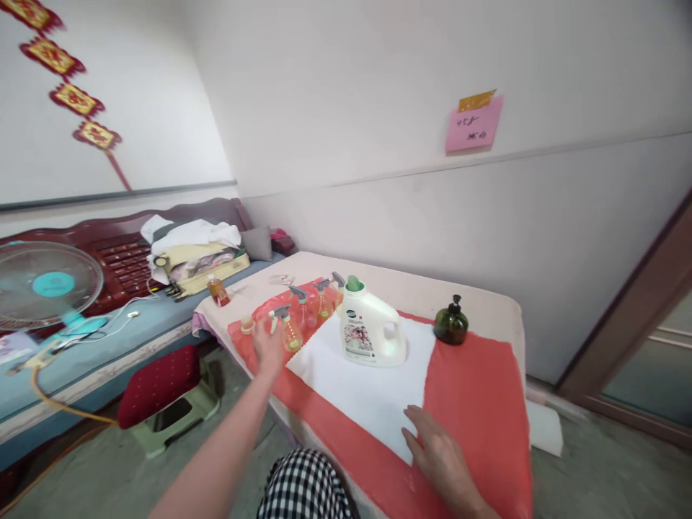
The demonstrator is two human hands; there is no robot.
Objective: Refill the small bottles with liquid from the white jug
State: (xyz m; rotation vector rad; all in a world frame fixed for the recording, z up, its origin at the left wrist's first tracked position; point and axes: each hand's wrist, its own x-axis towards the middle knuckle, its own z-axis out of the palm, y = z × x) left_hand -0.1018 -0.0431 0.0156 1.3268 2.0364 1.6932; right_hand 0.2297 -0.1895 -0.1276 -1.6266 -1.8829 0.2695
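My left hand (pixel 267 344) is stretched over the left end of the red cloth (pixel 470 404), its fingers apart between a small lidded jar (pixel 247 325) and the nearest clear spray bottle (pixel 293 334). Its fingertips overlap that bottle's trigger in the view; contact is unclear. Behind stand more spray bottles (pixel 323 303) with grey heads. A large white detergent jug (pixel 374 331) with a green cap (pixel 354 284) stands upright on the white cloth (pixel 329 371). My right hand (pixel 435 450) hovers or rests, fingers apart and holding nothing, by the white cloth's right front edge.
A dark green pump bottle (pixel 451 322) stands right of the jug. On the table's far left is an amber bottle (pixel 218 291). A red-topped stool (pixel 162 382), a fan (pixel 51 285) and a bed with piled cloths (pixel 197 238) are to the left. The wall borders the table's back.
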